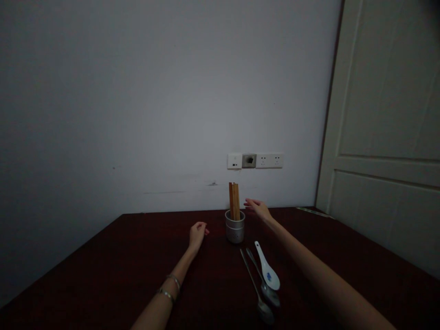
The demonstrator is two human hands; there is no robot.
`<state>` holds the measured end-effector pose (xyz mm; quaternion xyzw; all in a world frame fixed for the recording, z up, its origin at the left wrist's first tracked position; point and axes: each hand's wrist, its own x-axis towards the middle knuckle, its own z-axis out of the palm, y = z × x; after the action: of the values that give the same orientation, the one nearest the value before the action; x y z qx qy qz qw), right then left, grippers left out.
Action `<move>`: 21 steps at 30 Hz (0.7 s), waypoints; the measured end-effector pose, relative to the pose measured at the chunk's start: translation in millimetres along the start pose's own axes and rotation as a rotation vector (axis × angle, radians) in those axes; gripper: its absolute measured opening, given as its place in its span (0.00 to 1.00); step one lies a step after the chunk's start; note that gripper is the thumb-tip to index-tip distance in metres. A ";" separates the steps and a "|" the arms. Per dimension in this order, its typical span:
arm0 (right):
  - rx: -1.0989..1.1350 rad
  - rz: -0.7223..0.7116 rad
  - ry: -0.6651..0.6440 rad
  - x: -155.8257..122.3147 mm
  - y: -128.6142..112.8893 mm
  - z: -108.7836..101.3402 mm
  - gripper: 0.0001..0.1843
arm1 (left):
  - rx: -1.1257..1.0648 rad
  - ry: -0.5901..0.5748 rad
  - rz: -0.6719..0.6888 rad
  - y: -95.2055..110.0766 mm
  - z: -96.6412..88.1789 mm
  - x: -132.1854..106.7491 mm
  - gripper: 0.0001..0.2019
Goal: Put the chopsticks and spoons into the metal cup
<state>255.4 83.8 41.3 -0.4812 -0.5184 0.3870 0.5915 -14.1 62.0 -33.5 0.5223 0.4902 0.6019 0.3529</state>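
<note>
A small metal cup [235, 228] stands on the dark red table [103, 275] with a bundle of wooden chopsticks [234, 200] upright in it. My right hand [257, 208] hovers just right of the chopsticks, fingers spread, holding nothing. My left hand [197, 234] rests on the table left of the cup, fingers loosely curled, with nothing in them that I can see. Two bracelets circle my left wrist. In front of the cup lie a white ceramic spoon with a blue mark [267, 272] and two metal spoons [261, 293].
A pale wall stands behind the table, carrying a row of sockets [255, 161]. A cream door [388, 128] closes off the right side. The table's far edge meets the wall.
</note>
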 end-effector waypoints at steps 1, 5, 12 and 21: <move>-0.022 0.007 0.033 -1.0 4.2 -6.0 0.17 | -0.002 -0.003 0.000 -0.1 0.1 0.1 0.08; -0.096 0.030 0.135 -8.6 32.8 -31.7 0.19 | -0.010 -0.008 0.008 -1.5 0.6 0.8 0.07; -0.049 0.066 0.173 -26.7 85.7 -63.8 0.18 | -0.005 -0.019 0.006 -4.5 1.0 3.5 0.06; -0.030 -0.014 0.181 -39.6 91.9 -71.1 0.15 | 0.026 -0.028 0.001 -3.6 1.8 2.1 0.06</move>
<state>322.9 55.7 -57.4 -0.5195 -0.4717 0.3301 0.6314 -13.1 65.3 -36.4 0.5353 0.4928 0.5884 0.3528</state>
